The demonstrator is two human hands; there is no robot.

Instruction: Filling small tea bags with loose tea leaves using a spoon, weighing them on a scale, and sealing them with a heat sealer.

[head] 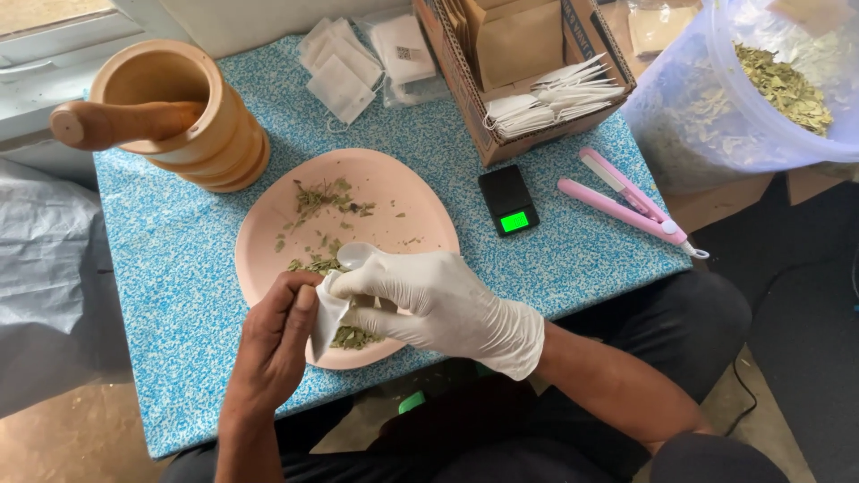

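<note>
My bare left hand [277, 335] and my white-gloved right hand [429, 300] together hold a small white filter bag [329, 309] over the near edge of a pink plate [403, 201]. The bag's mouth is pinched open between the fingers of both hands. Crushed green dried leaves [327, 199] lie scattered on the plate, with a heap [351, 337] just under the bag. The bag's inside is hidden by my fingers.
A wooden mortar with pestle [170, 112] stands at the back left. Empty white bags [344, 63] lie behind the plate. A cardboard box [528, 72], a small black scale [508, 199], a pink sealing tool [626, 201] and a clear tub of leaves [761, 89] are to the right.
</note>
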